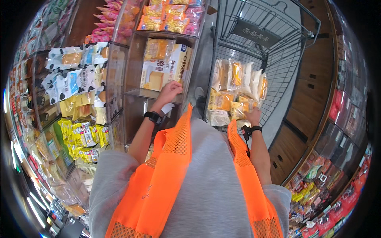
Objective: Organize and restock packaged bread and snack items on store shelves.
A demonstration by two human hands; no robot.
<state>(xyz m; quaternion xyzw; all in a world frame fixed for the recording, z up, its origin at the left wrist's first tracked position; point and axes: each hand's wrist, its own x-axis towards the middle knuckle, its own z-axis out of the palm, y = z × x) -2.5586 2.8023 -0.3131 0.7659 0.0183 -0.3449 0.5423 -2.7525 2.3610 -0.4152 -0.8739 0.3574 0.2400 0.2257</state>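
Note:
My left hand (171, 91) is over the front divider of a clear display bin (146, 92), its fingers curled and nothing visible in them. Just beyond it in that bin stands a printed carton (154, 74) with a picture of cake, and a wrapped snack packet (160, 50) leans on its upper part. My right hand (253, 116) reaches into a wire shopping cart (275, 74), against a yellow wrapped packet (239, 110). Its fingertips are partly hidden, so a grip cannot be made out. White-wrapped packets (247, 77) line the cart behind.
On the left, shelf bins hold cow-print packets (80, 78) and yellow bags (83, 136). More snack bags (166, 17) fill the bin beyond the carton. Wooden cabinets (309, 98) run along the right, below stacked goods. A shoe (199, 92) shows between bin and cart.

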